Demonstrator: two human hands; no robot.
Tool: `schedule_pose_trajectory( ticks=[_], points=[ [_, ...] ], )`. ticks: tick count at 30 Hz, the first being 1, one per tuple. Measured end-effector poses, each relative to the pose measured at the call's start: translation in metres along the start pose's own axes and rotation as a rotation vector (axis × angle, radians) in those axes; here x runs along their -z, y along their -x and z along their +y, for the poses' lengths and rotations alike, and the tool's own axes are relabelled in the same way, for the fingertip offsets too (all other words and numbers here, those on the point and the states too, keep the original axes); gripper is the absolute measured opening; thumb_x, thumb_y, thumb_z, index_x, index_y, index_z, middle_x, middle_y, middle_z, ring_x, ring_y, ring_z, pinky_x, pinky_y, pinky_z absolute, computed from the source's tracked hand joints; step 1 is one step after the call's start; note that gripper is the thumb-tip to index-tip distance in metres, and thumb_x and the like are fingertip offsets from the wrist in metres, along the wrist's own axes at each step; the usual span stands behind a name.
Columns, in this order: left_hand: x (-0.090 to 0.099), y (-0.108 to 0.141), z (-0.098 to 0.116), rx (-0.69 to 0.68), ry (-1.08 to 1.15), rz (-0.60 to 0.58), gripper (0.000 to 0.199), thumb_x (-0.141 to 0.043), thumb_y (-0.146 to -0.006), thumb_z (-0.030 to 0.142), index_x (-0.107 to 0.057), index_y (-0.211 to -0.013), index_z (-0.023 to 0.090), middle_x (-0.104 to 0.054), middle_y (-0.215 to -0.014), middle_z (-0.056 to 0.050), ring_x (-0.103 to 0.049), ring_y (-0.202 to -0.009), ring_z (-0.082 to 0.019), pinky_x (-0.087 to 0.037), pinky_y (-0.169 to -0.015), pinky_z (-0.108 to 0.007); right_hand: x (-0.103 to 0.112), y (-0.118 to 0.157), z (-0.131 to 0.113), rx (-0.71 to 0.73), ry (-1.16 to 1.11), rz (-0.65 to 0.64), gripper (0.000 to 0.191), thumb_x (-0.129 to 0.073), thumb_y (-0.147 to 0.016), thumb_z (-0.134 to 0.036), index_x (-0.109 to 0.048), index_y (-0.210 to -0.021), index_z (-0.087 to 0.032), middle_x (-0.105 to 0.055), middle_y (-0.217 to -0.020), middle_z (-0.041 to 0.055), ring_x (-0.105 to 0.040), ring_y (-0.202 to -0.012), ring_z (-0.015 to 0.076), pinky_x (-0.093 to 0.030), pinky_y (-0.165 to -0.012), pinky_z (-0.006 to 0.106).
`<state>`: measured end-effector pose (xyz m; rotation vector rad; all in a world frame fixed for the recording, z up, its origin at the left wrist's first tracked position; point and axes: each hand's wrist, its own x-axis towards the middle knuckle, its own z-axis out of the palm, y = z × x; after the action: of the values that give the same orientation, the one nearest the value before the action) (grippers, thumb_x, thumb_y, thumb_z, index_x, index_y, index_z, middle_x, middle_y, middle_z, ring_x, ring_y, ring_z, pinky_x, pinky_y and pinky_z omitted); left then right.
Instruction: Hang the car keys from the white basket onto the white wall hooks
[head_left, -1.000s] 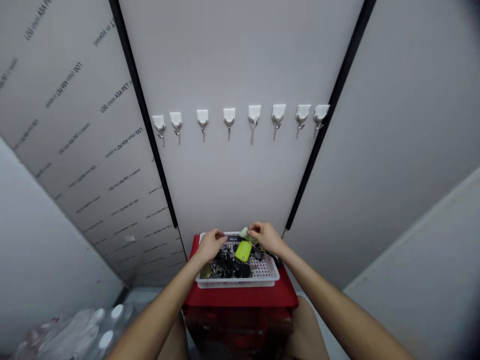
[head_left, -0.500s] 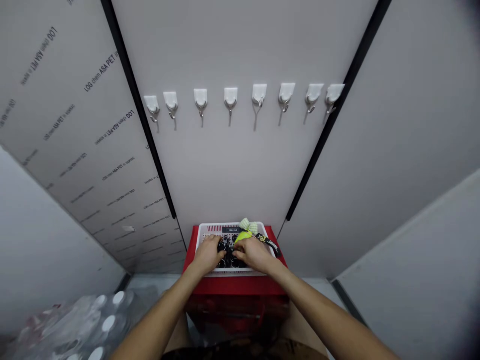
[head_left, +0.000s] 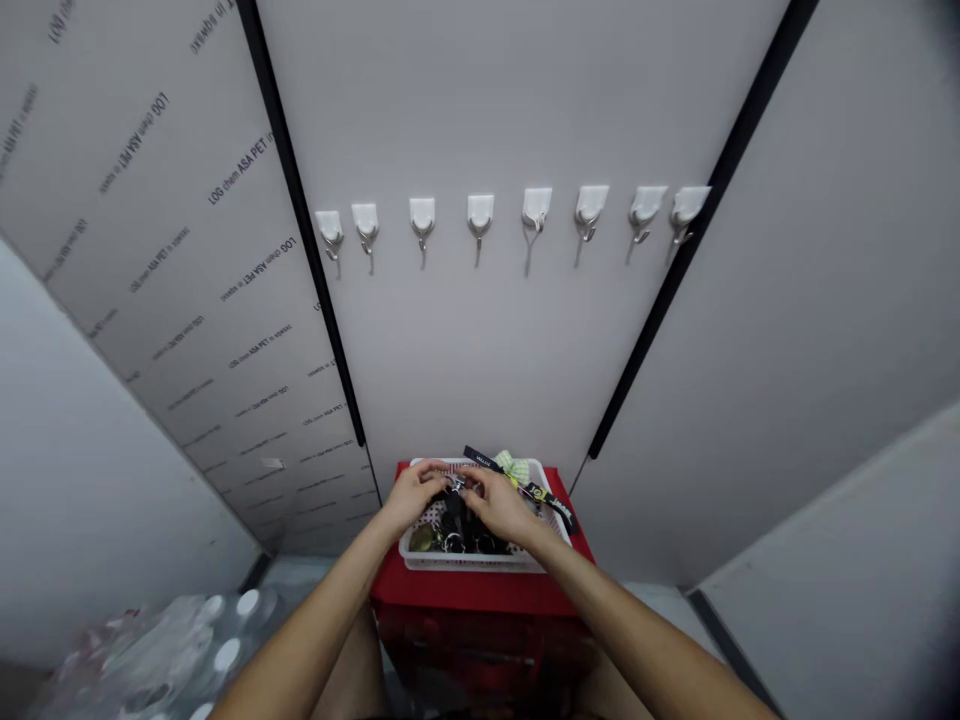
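for the small metal piece over the crowded white basket, it seems best to steady it with 1 hand and tease it loose with the other, lifting only a little, since the dark fobs and rings beneath could snag and come up together. the black strap lying across the basket's right rim is probably best kept slack and clear of the wrist. the left hand has its fingers curled and slightly parted, tips at the metal piece's left side. the right hand comes in opposite, index and thumb bent close about its right side. both look near a pinch, but i cannot tell whether either truly grips. the piece sits between the 2 hands, above the fobs; the basket rests on a red tabletop.
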<state>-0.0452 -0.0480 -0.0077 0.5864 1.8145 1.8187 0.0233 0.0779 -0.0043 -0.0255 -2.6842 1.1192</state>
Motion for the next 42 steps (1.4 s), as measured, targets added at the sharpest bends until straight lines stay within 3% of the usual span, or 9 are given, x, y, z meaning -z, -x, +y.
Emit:
schedule_pose_trajectory(
  ticks=[6,11,16,20,24,29,32,37,42],
  points=[
    [0.002,0.007,0.019,-0.001,0.163,0.004,0.023,-0.056,-0.053,0.021,-0.051,-0.073,0.013,-0.057,-0.060,0.000,-0.051,-0.058,-0.010,-0.038,-0.063,-0.023,0.001,-0.014,-0.012,-0.177,-0.478,0.146,0.024,-0.041,-0.064,-0.027,-0.054,-0.079,-0.013,-0.056,-0.061,0.0004,-0.046,-0.049,0.0090,-0.037,-0.050,0.022],
    [0.005,0.008,0.025,-0.019,0.006,0.050,0.019,-0.055,-0.053,0.019,-0.053,-0.070,0.012,-0.058,-0.064,-0.001,-0.051,-0.065,-0.012,-0.038,-0.066,-0.025,0.021,-0.026,-0.029,-0.076,-0.538,0.202,0.019,-0.042,-0.063,-0.023,-0.051,-0.077,-0.015,-0.054,-0.060,-0.0009,-0.048,-0.053,0.0089,-0.037,-0.050,0.021],
    [-0.006,0.009,0.044,-0.242,0.053,-0.003,0.028,-0.053,-0.056,0.019,-0.052,-0.084,0.014,-0.055,-0.090,-0.005,-0.047,-0.086,-0.014,-0.034,-0.075,-0.024,0.038,-0.035,-0.053,0.044,-0.506,0.142,0.015,-0.043,-0.063,-0.020,-0.049,-0.075,-0.015,-0.053,-0.058,-0.0020,-0.048,-0.053,0.0082,-0.037,-0.054,0.022],
    [-0.011,0.006,0.064,-0.308,0.048,0.082,0.020,-0.047,-0.062,0.031,-0.052,-0.067,0.012,-0.055,-0.062,-0.001,-0.048,-0.059,-0.010,-0.036,-0.057,-0.020,0.043,-0.051,-0.074,0.089,-0.475,0.186,0.012,-0.045,-0.062,-0.022,-0.048,-0.071,-0.014,-0.051,-0.055,-0.0020,-0.045,-0.050,0.0081,-0.037,-0.051,0.022],
    [0.006,0.004,0.100,-0.326,0.011,0.244,0.026,-0.044,-0.063,0.038,-0.050,-0.060,0.013,-0.045,-0.046,0.003,-0.037,-0.041,-0.005,-0.028,-0.043,-0.017,0.052,-0.074,-0.103,0.231,-0.430,0.286,0.017,-0.046,-0.063,-0.026,-0.050,-0.076,-0.015,-0.050,-0.058,-0.0012,-0.046,-0.053,0.0091,-0.038,-0.052,0.022],
    [0.041,0.002,0.162,-0.544,0.037,0.395,0.020,-0.047,-0.060,0.033,-0.050,-0.056,0.014,-0.045,-0.047,0.004,-0.039,-0.046,-0.005,-0.030,-0.047,-0.016,0.062,-0.095,-0.159,0.493,-0.220,0.356,0.035,-0.039,-0.068,-0.023,-0.043,-0.102,-0.017,-0.054,-0.081,0.0037,-0.050,-0.067,0.0105,-0.040,-0.063,0.024],
    [0.059,-0.004,0.190,-0.620,0.133,0.470,0.016,-0.049,-0.059,0.030,-0.051,-0.060,0.014,-0.046,-0.050,0.005,-0.039,-0.046,-0.004,-0.030,-0.047,-0.016,0.061,-0.108,-0.187,0.620,-0.065,0.392,0.039,-0.034,-0.069,-0.018,-0.040,-0.108,-0.014,-0.051,-0.096,0.0078,-0.049,-0.079,0.0125,-0.039,-0.070,0.026],
    [0.079,-0.019,0.210,-0.645,0.256,0.545,0.014,-0.048,-0.058,0.027,-0.050,-0.058,0.013,-0.043,-0.047,0.006,-0.036,-0.043,-0.003,-0.028,-0.044,-0.015,0.055,-0.136,-0.208,0.668,0.110,0.424,0.037,-0.032,-0.068,-0.011,-0.045,-0.102,-0.011,-0.048,-0.103,0.0103,-0.043,-0.093,0.0149,-0.033,-0.082,0.029],
    [0.084,-0.033,0.208,-0.611,0.245,0.609,0.014,-0.048,-0.057,0.026,-0.049,-0.054,0.012,-0.042,-0.046,0.006,-0.034,-0.042,-0.003,-0.026,-0.042,-0.016,0.052,-0.149,-0.209,0.589,0.195,0.408,0.036,-0.033,-0.068,-0.010,-0.045,-0.102,-0.010,-0.049,-0.102,0.0110,-0.044,-0.093,0.0156,-0.034,-0.081,0.028]
  ],
)
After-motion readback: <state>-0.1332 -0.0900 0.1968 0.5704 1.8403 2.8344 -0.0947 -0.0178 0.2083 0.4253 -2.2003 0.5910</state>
